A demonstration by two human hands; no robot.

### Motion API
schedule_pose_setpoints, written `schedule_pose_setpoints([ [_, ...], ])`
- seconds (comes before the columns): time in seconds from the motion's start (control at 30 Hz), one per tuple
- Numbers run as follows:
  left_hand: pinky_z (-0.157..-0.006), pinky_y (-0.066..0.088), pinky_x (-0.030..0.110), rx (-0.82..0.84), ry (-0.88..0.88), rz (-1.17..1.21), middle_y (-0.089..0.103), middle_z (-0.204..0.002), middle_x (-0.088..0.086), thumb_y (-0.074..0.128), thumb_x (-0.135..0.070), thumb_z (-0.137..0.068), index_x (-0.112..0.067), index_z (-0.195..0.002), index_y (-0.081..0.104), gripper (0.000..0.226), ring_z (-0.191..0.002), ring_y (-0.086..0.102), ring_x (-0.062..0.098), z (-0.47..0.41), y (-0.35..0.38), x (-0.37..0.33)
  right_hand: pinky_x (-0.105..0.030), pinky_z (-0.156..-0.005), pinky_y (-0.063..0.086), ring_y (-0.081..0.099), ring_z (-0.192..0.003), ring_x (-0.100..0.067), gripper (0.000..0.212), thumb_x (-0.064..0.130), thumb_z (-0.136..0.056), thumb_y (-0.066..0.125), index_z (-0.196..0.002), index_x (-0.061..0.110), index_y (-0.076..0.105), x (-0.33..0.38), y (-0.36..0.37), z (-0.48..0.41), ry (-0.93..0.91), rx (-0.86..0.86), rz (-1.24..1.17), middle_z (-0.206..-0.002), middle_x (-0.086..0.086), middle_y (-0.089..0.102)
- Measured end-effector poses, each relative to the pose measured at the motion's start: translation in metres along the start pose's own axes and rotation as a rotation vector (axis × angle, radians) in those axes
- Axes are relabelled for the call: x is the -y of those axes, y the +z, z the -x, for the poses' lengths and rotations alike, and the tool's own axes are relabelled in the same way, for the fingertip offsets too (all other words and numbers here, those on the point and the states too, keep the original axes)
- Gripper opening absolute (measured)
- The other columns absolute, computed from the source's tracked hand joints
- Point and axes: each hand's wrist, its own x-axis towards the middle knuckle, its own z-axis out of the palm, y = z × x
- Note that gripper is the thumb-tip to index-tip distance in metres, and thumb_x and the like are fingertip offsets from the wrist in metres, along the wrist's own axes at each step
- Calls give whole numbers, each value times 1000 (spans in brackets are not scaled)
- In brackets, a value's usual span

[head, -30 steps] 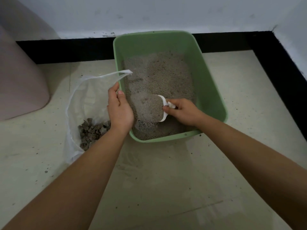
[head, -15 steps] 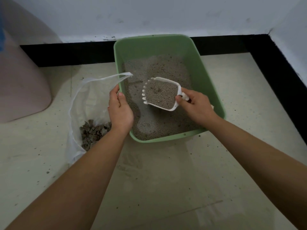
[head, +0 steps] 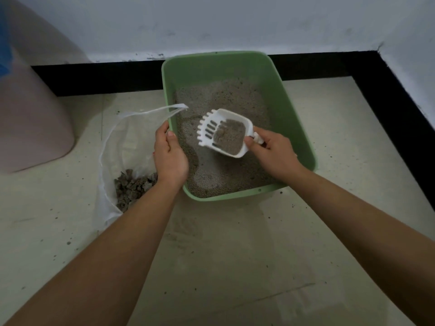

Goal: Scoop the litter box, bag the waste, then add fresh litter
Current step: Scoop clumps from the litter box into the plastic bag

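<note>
A white scoop (head: pixel 210 125), half filled with grey litter, is held above the green litter box (head: pixel 297 128) at the centre of the frame.

The scoop's handle is pinched by the curled fingers and thumb of the right hand (head: pixel 270 154), with the slotted end pointed to the upper left. The edge of the clear plastic bag (head: pixel 122 142) is gripped by the left hand (head: pixel 170 156) just beside the box's left wall. Dark waste clumps (head: pixel 131 189) are seen in the bag at centre left.

The single head-worn camera looks steeply down and forward, close over the floor (head: pixel 223 267) toward the wall (head: pixel 211 24).
</note>
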Motion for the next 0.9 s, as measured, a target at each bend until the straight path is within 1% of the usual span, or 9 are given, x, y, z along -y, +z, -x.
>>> schedule_pose_setpoints([
  [0.07, -98, 39, 25, 2, -2, -2, 51, -119, -10, 29, -25, -107, -22, -141, 44, 38, -112, 49, 10, -1, 0, 0, -28, -74, 48, 60, -80, -11, 31, 33, -98, 56, -126, 23, 66, 3, 1, 1, -8, 2, -7, -92, 1, 69],
  [0.13, -100, 41, 29, 2, 1, 1, 52, -120, -10, 29, -26, -107, -23, -141, 44, 38, -114, 50, 11, -1, 1, 0, -25, -70, 44, 56, -74, -4, 31, 33, -99, 55, -125, 24, 67, 5, -1, 0, 5, -29, -18, -89, 5, 68],
  [0.23, -101, 41, 29, -1, -1, 7, 52, -120, -10, 29, -25, -107, -24, -140, 45, 37, -114, 50, 11, 0, 1, 1, -25, -72, 47, 59, -78, -8, 30, 33, -99, 55, -125, 24, 67, 7, -4, 2, -8, -7, 20, -92, 4, 70],
  [0.33, -102, 41, 29, -2, 4, 10, 52, -120, -9, 29, -25, -107, -23, -140, 45, 37, -114, 50, 11, -1, 2, 1, -22, -69, 46, 59, -74, -1, 27, 32, -99, 55, -122, 25, 68, 10, -7, 5, 1, -24, -26, -86, 10, 69],
  [0.4, -102, 40, 28, -8, -5, 11, 51, -121, -10, 29, -25, -107, -23, -140, 45, 37, -114, 49, 10, -1, 1, 1, -25, -73, 48, 62, -80, -6, 29, 32, -99, 54, -123, 25, 68, 8, -7, 6, 3, -31, 30, -90, 8, 71],
  [0.47, -103, 40, 27, -11, -3, 13, 51, -122, -10, 30, -24, -107, -22, -140, 46, 37, -115, 49, 10, -1, 1, 1, -28, -74, 49, 63, -81, -12, 27, 32, -99, 54, -121, 25, 68, 6, -9, 7, 13, -58, 34, -90, 5, 71],
  [0.63, -105, 41, 33, -11, -8, 4, 53, -123, -8, 30, -26, -107, -24, -140, 46, 37, -118, 51, 14, -2, 1, 1, -37, -82, 53, 64, -87, -18, 31, 34, -99, 53, -123, 20, 66, 7, -11, 9, -2, -44, 115, -96, -1, 71],
  [0.77, -105, 42, 34, -10, -6, -1, 53, -120, -9, 30, -25, -107, -25, -140, 46, 37, -116, 51, 14, 0, 0, -1, -33, -77, 52, 62, -81, -17, 31, 34, -99, 52, -120, 18, 67, 10, -16, 10, -9, -69, 152, -91, -2, 69],
  [0.9, -105, 40, 32, 1, -16, -11, 54, -129, -3, 29, -25, -107, -25, -141, 44, 38, -118, 50, 14, 1, 0, -4, -25, -67, 46, 59, -71, -10, 27, 33, -100, 52, -112, 16, 69, 14, -16, 15, 14, -76, 142, -82, 2, 68],
])
